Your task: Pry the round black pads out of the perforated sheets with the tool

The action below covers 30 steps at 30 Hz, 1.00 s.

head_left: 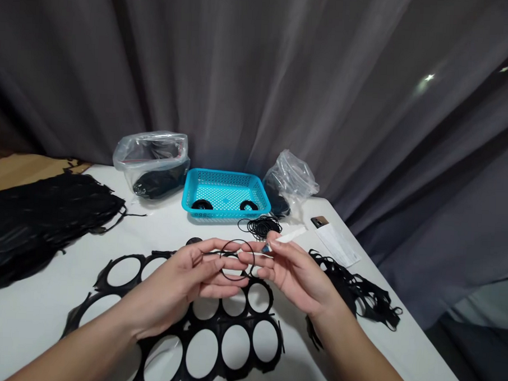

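A thin black rubber ring (238, 240) is held up between my two hands above the table. My left hand (206, 267) grips its left side, thumb against the fingers. My right hand (295, 271) pinches a slim white tool (292, 235) with a small bluish pointed tip, and its fingertips meet the ring's right side. Below both hands lies a black rubber sheet (221, 318) with rows of large round holes, partly hidden by my hands and left forearm. Just beyond my fingers rests a pile of thin black rings (264, 227).
Behind stands a blue plastic basket (225, 212) with two black coils inside, between two clear plastic bags (154, 166) (294, 178) holding black material. Black sheets (38, 220) are heaped at left. Black scraps (365, 293) and white paper (338, 245) lie at right. A grey curtain (225, 71) hangs behind.
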Each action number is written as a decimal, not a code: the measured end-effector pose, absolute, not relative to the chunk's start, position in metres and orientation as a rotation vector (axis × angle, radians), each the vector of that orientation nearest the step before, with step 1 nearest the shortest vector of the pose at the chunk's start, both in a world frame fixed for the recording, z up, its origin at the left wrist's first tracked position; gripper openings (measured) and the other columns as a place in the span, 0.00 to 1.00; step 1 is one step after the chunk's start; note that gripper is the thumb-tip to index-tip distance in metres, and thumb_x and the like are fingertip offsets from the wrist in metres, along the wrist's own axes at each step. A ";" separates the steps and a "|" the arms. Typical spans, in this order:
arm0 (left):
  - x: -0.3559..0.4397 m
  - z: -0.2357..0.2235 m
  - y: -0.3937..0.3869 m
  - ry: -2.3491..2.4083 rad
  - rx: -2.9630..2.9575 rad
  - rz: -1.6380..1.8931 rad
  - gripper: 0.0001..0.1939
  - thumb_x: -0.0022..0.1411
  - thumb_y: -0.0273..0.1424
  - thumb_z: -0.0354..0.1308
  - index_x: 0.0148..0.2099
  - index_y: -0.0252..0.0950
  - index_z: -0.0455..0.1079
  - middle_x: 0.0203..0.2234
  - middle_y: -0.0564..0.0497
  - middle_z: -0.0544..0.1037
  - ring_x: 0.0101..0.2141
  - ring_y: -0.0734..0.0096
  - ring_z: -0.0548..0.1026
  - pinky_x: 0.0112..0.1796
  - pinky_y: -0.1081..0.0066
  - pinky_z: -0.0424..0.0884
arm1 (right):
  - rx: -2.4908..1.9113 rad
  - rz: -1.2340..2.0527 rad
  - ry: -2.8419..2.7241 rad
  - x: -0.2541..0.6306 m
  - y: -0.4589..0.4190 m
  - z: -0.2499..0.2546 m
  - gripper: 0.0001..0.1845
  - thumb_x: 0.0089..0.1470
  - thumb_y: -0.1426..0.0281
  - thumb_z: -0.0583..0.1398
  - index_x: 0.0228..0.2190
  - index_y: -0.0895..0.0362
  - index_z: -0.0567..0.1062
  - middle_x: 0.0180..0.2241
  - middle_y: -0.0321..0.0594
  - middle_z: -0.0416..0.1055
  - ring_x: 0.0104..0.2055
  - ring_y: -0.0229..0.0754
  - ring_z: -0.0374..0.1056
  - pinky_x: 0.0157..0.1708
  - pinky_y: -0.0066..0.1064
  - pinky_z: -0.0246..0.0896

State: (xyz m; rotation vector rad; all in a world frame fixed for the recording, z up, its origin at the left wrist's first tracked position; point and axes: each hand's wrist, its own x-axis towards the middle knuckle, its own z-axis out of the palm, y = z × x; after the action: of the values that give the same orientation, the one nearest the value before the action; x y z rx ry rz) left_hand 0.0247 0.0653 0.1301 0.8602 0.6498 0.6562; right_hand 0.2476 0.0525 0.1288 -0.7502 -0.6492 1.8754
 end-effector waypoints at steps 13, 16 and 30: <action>0.024 0.129 0.066 0.715 0.948 0.632 0.23 0.67 0.41 0.62 0.59 0.37 0.67 0.54 0.39 0.76 0.47 0.52 0.80 0.50 0.56 0.75 | -0.819 1.755 -0.848 0.245 0.050 0.127 0.10 0.56 0.68 0.68 0.30 0.59 0.73 0.39 0.41 0.79 0.40 0.39 0.79 0.36 0.24 0.75; 0.026 0.117 0.061 0.878 1.300 0.802 0.24 0.69 0.41 0.58 0.64 0.45 0.61 0.61 0.42 0.68 0.56 0.51 0.72 0.55 0.51 0.69 | -0.856 1.689 -0.869 0.238 0.047 0.127 0.11 0.55 0.66 0.69 0.29 0.59 0.74 0.37 0.39 0.78 0.39 0.38 0.78 0.40 0.25 0.75; 0.037 0.107 0.053 0.983 1.602 0.808 0.06 0.64 0.34 0.63 0.42 0.41 0.72 0.35 0.53 0.82 0.39 0.64 0.80 0.42 0.69 0.70 | -0.844 1.764 -0.749 0.223 0.040 0.122 0.13 0.52 0.63 0.70 0.32 0.60 0.77 0.38 0.42 0.77 0.37 0.39 0.77 0.42 0.30 0.74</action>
State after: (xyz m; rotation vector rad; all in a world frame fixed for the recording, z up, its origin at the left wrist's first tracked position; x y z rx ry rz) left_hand 0.0366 0.0530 0.1074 1.6021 0.9826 0.8076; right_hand 0.2229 0.0397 0.1224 -0.8443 -0.7487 1.7643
